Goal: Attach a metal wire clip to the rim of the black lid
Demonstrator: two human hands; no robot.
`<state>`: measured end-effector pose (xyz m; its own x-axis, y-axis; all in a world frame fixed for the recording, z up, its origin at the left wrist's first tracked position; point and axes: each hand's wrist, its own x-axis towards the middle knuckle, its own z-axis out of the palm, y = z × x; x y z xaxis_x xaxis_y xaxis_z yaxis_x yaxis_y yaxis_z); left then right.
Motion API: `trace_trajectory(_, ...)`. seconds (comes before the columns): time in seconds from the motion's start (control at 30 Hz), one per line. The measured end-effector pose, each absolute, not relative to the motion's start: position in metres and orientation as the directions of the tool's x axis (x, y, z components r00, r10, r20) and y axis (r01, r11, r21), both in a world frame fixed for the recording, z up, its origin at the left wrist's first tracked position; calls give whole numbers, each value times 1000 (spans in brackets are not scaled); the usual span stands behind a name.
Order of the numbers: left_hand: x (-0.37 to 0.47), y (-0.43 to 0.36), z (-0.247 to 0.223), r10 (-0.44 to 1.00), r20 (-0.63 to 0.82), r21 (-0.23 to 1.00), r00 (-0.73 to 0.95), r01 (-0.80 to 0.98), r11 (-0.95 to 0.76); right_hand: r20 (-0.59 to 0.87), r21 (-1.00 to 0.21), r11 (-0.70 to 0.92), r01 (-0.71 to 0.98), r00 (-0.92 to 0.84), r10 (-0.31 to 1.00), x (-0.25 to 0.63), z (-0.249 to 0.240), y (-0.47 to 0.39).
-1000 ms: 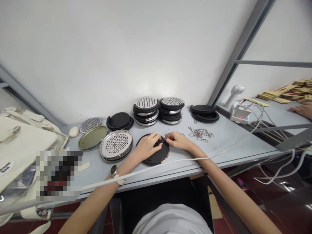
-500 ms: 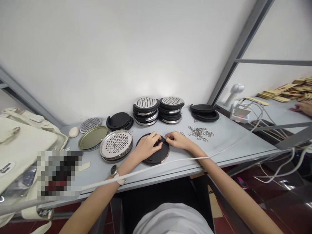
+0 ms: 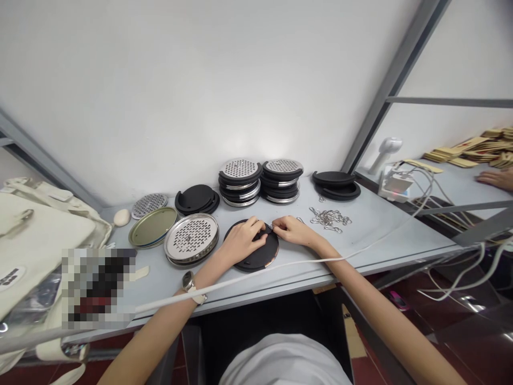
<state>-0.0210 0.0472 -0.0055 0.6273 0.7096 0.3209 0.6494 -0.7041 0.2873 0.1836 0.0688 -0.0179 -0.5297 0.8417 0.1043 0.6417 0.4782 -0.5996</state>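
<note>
A round black disc [image 3: 256, 258] lies flat on the grey table near its front edge. My left hand [image 3: 245, 239] rests on it, fingers bent and gripping its upper part. At the disc's upper right edge, my right hand [image 3: 292, 230] pinches a small metal hook [image 3: 271, 226]. A loose pile of metal hooks [image 3: 331, 217] lies to the right of that hand. Left of the disc is a stack topped by a perforated silver disc [image 3: 191, 239], with an olive-green disc [image 3: 153, 227] beside it.
Two stacks of black and silver discs [image 3: 240, 170] [image 3: 282, 168] stand by the wall. More black discs [image 3: 336, 187] lie right of them. A white cable [image 3: 296, 263] crosses in front. At far right, another person's hand [image 3: 497, 178] rests near yellowish flat pieces [image 3: 476, 147].
My two hands and the black disc look nearly unchanged. The other person's hand at far right has shifted and now lies flatter, with its fingers stretched out.
</note>
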Motion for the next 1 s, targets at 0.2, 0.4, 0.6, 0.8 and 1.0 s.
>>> trace_trajectory(0.2, -22, 47, -5, 699, 327, 274, 636, 645, -714, 116, -601, 484, 636, -530, 840, 184, -17, 69)
trace_trajectory(0.4, -21, 47, -6, 714, 323, 298, 622, 649, -700, 103, -606, 487, 629, -545, 832, 184, -16, 68)
trace_trajectory(0.6, -21, 48, -8, 719, 339, 333, 607, 637, -695, 111, -607, 516, 604, -578, 808, 187, -19, 70)
trace_trajectory(0.8, -21, 48, -7, 714, 342, 321, 611, 638, -700, 114, -611, 522, 596, -585, 803, 187, -18, 69)
trace_trajectory(1.0, -21, 48, -6, 715, 341, 321, 611, 639, -699, 100, -670, 501, 548, -602, 792, 190, -18, 70)
